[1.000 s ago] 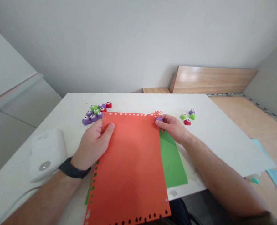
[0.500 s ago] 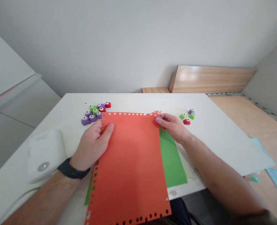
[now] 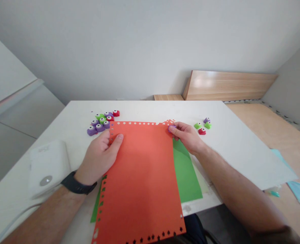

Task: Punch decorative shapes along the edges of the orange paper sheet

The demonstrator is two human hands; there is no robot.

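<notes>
The small purple punch (image 3: 173,126), as it looks to be, sits at the far right corner of the orange sheet (image 3: 142,169), pinched between the thumb and bent fingers (image 3: 176,132) of the right hand (image 3: 190,137). Over the last second the change has been slight: that thumb has slid a little up over the purple body, while punch and sheet have hardly moved. I read this as pressing at one spot, with the work held to that corner rather than travelling along the edge. The sheet reaches from the right fingertips across to the left hand (image 3: 101,152), whose thumb lies flat on top while its other fingers curl at the left edge, their tips hidden; they seem to grip the paper and steady it, unchanged. Just beyond the right fingertips and a little to their left lie orange paper bits (image 3: 169,121). Below those fingers a green sheet (image 3: 186,176) shows from underneath. Farther out, a cluster of eyed pieces (image 3: 99,128) rests beyond the left fingers, and a smaller group (image 3: 202,131) rests right of the right hand, on the white bench (image 3: 144,111). A white device (image 3: 48,166) lies left of the left hand.
</notes>
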